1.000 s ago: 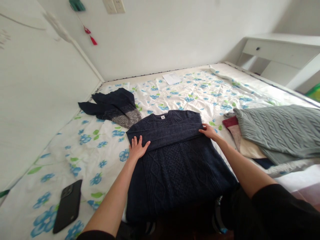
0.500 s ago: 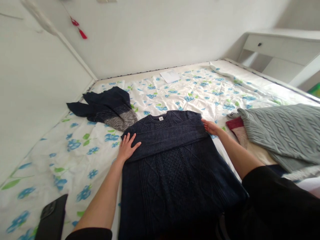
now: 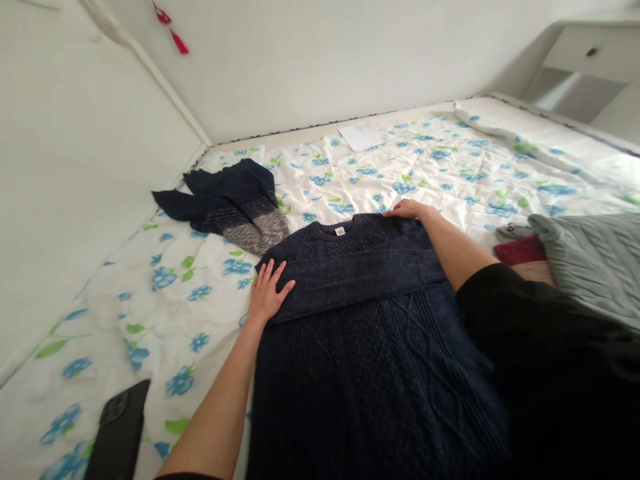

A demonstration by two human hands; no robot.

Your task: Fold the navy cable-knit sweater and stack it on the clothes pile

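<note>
Got my left hand [image 3: 267, 291] flat on the navy sweater [image 3: 370, 380], right hand [image 3: 407, 209] at its far edge; hands well apart, neither gripping, sleeve [image 3: 360, 272] lying folded across.

Navy cable-knit sweater [image 3: 370, 353] on floral bedspread [image 3: 450, 170]

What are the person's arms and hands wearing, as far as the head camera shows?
Neither the left hand nor the right hand wears a glove, and no ring or watch shows. Both forearms are bare. A black sleeve covers the upper right arm, and on the left arm only a sliver of dark sleeve shows at the bottom edge of the view.
</note>
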